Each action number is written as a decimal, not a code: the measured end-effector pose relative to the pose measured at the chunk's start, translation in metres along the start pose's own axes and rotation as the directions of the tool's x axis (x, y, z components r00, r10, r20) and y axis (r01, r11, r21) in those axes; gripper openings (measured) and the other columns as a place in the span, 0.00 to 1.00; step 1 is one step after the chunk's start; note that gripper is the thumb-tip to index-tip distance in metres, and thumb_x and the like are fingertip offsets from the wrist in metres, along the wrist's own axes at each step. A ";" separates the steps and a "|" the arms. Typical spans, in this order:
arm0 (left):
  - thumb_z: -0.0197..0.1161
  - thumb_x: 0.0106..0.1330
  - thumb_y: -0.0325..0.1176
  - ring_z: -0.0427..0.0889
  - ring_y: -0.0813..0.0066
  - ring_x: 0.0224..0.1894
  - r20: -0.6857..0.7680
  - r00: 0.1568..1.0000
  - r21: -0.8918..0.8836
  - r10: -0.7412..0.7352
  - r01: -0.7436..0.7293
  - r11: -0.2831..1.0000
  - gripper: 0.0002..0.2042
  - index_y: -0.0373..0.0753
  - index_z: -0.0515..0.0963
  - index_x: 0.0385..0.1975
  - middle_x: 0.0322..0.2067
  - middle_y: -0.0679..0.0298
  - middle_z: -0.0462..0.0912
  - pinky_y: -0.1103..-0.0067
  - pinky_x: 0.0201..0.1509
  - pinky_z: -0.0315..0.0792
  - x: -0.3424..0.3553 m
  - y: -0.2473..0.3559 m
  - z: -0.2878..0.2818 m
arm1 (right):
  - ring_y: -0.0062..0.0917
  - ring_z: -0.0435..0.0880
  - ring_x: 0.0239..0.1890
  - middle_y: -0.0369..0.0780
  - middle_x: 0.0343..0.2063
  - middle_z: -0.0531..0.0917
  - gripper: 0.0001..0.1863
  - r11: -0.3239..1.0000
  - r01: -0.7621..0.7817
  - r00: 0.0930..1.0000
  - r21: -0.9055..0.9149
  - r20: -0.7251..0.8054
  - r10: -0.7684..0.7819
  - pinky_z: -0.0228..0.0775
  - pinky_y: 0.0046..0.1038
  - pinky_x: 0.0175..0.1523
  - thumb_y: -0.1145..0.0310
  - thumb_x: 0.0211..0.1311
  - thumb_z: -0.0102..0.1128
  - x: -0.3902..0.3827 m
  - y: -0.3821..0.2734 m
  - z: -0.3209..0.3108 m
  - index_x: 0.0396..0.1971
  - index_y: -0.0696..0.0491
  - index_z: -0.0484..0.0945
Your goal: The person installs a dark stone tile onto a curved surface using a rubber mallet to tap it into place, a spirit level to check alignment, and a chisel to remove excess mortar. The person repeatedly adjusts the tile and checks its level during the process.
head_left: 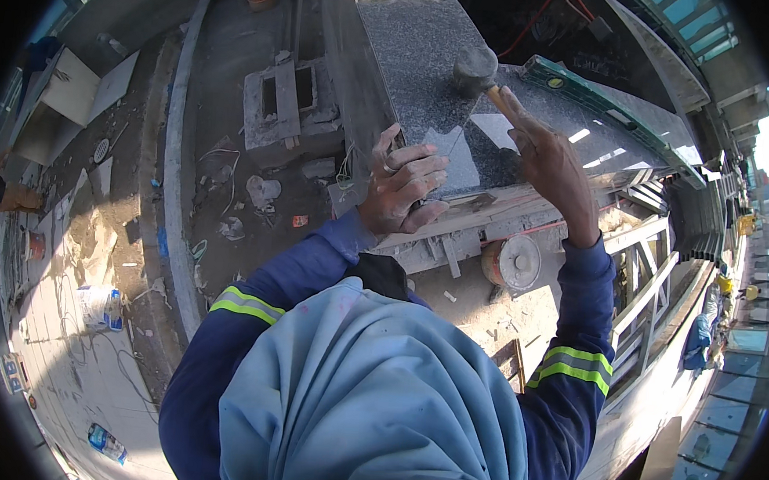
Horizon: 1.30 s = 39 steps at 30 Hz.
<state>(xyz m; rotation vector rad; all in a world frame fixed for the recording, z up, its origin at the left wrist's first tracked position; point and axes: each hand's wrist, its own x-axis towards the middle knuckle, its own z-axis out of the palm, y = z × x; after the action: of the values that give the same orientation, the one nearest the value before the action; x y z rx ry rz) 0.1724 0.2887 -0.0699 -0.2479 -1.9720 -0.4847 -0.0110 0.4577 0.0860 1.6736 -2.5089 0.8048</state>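
- Right grip (pixel 550 158): closed round the wooden handle of a mallet (pixel 476 68) with a thick grey head.
- Mallet: over the speckled granite slab (pixel 405 52); head forward and left of the right grip, handle's long axis slanting back and right into the palm. Whether the head touches stone or hovers, cannot tell.
- Left grip (pixel 408 182): fingers bent, slightly apart, at the slab's near left corner; cannot tell whether it pinches the edge or only rests there.
- Nearer hand to the mallet: the right, by far; the left sits nearer the person than the head, a little leftward.
- Green spirit level (pixel 607 122): right of the mallet head, slanting rightward and nearer the person.
- Lidded bucket (pixel 513 263): below the slab's near edge, between the forearms.
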 end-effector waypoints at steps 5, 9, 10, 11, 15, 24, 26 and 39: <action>0.68 0.68 0.57 0.77 0.61 0.66 -0.031 0.999 -0.026 -0.030 0.029 0.999 0.21 0.45 0.80 0.46 0.55 0.63 0.85 0.42 0.81 0.45 -0.001 0.003 -0.002 | 0.49 0.89 0.39 0.56 0.41 0.87 0.31 0.999 0.041 0.998 0.000 0.054 -0.041 0.75 0.43 0.41 0.73 0.74 0.58 0.011 0.011 -0.009 0.75 0.42 0.69; 0.67 0.67 0.63 0.78 0.61 0.65 -0.085 0.995 -0.022 -0.046 0.044 0.999 0.26 0.44 0.80 0.46 0.54 0.62 0.85 0.41 0.80 0.46 0.000 0.006 0.005 | 0.49 0.89 0.42 0.56 0.47 0.87 0.31 0.975 0.221 0.969 0.000 -0.114 -0.220 0.76 0.44 0.43 0.75 0.76 0.56 0.009 0.019 -0.013 0.76 0.44 0.68; 0.68 0.66 0.63 0.78 0.60 0.65 -0.103 0.993 -0.026 -0.051 0.048 0.999 0.26 0.45 0.80 0.46 0.54 0.62 0.85 0.41 0.80 0.46 0.001 0.006 0.007 | 0.49 0.89 0.43 0.56 0.47 0.87 0.31 0.978 0.208 0.972 -0.017 -0.110 -0.209 0.76 0.44 0.43 0.75 0.76 0.56 0.007 0.022 -0.013 0.76 0.43 0.67; 0.69 0.65 0.62 0.78 0.60 0.66 -0.115 0.992 -0.033 -0.057 0.054 0.998 0.26 0.45 0.79 0.46 0.54 0.62 0.85 0.40 0.80 0.46 0.000 0.007 0.008 | 0.48 0.90 0.43 0.56 0.48 0.87 0.31 0.980 0.193 0.978 -0.038 -0.067 -0.196 0.77 0.43 0.44 0.75 0.76 0.57 0.006 0.020 -0.013 0.76 0.44 0.68; 0.72 0.64 0.59 0.78 0.60 0.66 -0.139 0.988 -0.038 -0.068 0.064 0.997 0.25 0.45 0.79 0.48 0.54 0.62 0.85 0.39 0.79 0.48 0.000 0.009 0.009 | 0.45 0.91 0.48 0.56 0.52 0.86 0.30 0.978 0.179 0.981 -0.110 0.100 -0.168 0.79 0.42 0.45 0.75 0.75 0.57 0.009 0.017 -0.011 0.75 0.45 0.69; 0.76 0.61 0.52 0.85 0.63 0.58 -0.119 0.993 -0.180 -0.001 -0.020 0.983 0.18 0.42 0.84 0.33 0.47 0.61 0.87 0.45 0.77 0.62 0.000 0.019 -0.029 | 0.18 0.71 0.31 0.38 0.35 0.80 0.30 0.958 -0.264 0.964 -0.114 -0.017 0.264 0.70 0.27 0.40 0.64 0.78 0.53 0.014 0.023 -0.020 0.78 0.49 0.66; 0.77 0.59 0.50 0.87 0.63 0.49 -0.109 0.994 -0.289 0.012 -0.043 0.956 0.17 0.42 0.83 0.27 0.42 0.61 0.88 0.51 0.71 0.72 -0.006 0.031 -0.053 | 0.18 0.72 0.30 0.38 0.33 0.79 0.31 0.954 -0.259 0.965 -0.149 -0.070 0.251 0.70 0.27 0.39 0.64 0.78 0.53 0.006 0.020 -0.019 0.78 0.49 0.65; 0.77 0.55 0.57 0.81 0.59 0.61 -0.022 0.999 -0.234 0.035 -0.039 0.971 0.30 0.42 0.84 0.51 0.55 0.60 0.84 0.58 0.73 0.71 0.017 -0.025 -0.078 | 0.15 0.68 0.24 0.33 0.24 0.73 0.30 0.921 -0.334 0.934 -0.198 -0.202 0.295 0.61 0.25 0.30 0.64 0.78 0.52 0.006 -0.045 -0.005 0.78 0.47 0.65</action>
<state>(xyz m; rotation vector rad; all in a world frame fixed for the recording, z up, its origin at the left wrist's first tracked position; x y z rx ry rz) 0.2191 0.2308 -0.0310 -0.4268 -1.8889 -0.6943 0.0244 0.4414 0.1102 1.0986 -2.6645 0.6091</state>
